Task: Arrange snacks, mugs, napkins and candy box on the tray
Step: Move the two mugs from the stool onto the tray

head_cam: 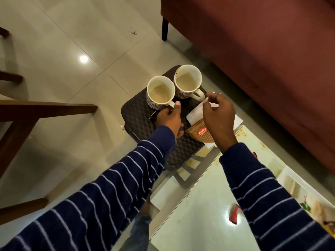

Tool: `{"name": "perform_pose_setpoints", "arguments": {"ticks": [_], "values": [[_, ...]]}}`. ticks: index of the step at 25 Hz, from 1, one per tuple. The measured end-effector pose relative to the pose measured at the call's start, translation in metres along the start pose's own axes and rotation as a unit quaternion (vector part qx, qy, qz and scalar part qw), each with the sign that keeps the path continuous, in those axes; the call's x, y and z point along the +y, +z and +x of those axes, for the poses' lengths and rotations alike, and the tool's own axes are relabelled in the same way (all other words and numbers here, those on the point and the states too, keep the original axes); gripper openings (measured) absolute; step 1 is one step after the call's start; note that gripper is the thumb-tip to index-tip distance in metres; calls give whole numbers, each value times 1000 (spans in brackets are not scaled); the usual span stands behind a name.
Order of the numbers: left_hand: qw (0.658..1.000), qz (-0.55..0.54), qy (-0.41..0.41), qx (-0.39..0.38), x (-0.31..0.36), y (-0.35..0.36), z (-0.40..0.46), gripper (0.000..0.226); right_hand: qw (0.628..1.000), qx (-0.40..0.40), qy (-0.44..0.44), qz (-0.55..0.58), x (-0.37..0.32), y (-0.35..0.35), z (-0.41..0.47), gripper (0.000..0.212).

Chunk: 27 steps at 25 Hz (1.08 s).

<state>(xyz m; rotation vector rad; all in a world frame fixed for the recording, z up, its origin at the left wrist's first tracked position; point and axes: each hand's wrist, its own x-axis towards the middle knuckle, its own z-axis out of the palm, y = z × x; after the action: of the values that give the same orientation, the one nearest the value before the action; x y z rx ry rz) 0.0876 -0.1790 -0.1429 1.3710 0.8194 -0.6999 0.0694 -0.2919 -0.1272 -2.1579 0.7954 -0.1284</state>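
The floor (63,42) is made of big, pale, shiny tiles, and a round light spot glows on one of them. A big dark red sofa (262,42) with a soft cloth cover fills the top right corner. Brown wooden furniture legs (45,107) stand on the left. A glass table (199,214) with a smooth, shiny top sits at the bottom right, and it has some stains on it.

A dark tray (137,115) with a bumpy, woven look and round corners lies at the far end of the table. Two round white mugs stand on it, side by side and almost touching. Both have small red patterns on the outside and a milky, light brown drink inside. The left hand (168,118) holds the handle of the near mug (160,92), with the thumb curled on top. The far mug (187,81) stands free, with its handle pointing right.

White paper napkins (196,113) lie on the right side of the tray. A brown snack packet (199,133) with a red label rests on them. The right hand (219,116) hovers over the napkins with its fingers bent. I cannot tell if it holds anything.

Both arms wear dark blue sleeves (108,196) with thin white stripes.
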Motion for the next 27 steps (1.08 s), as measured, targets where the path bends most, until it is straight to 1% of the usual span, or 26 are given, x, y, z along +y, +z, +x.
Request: {"name": "perform_pose_setpoints", "arguments": {"ticks": [3,5,9,11,13,15,17,18,20,22,24,27], "values": [[999,12,16,-35,0,0,4,32,998,-50,3,-21,2,3,10,32],[998,31,34,-37,-4,-2,5,28,997,-64,-15,-46,1,7,13,31],[996,63,69,3,-20,-24,5,22,997,-61,-3,-37,3,11,12,33],[992,75,103,19,-24,-43,4,18,997,-69,11,-26,5,12,8,37],[986,94,138,12,-28,-62,0,20,997,-68,32,-16,5,14,4,44],[981,105,163,-7,-34,-79,-6,21,999,-26,44,-11,2,14,-4,50],[971,136,194,-20,-41,-90,-15,23,999,26,29,7,-3,13,-17,43],[964,157,212,-22,-44,-93,-20,24,999,28,18,23,-6,12,-26,37],[955,182,233,-28,-48,-92,-33,26,998,-14,-6,63,-9,9,-46,29],[944,211,250,-44,-50,-81,-48,33,993,-49,-13,103,-11,0,-61,28],[932,237,266,-61,-51,-65,-64,33,991,-44,-5,126,-7,-17,-69,30],[923,243,287,-81,-58,-38,-85,29,992,-15,-1,127,4,-52,-76,28]]}}
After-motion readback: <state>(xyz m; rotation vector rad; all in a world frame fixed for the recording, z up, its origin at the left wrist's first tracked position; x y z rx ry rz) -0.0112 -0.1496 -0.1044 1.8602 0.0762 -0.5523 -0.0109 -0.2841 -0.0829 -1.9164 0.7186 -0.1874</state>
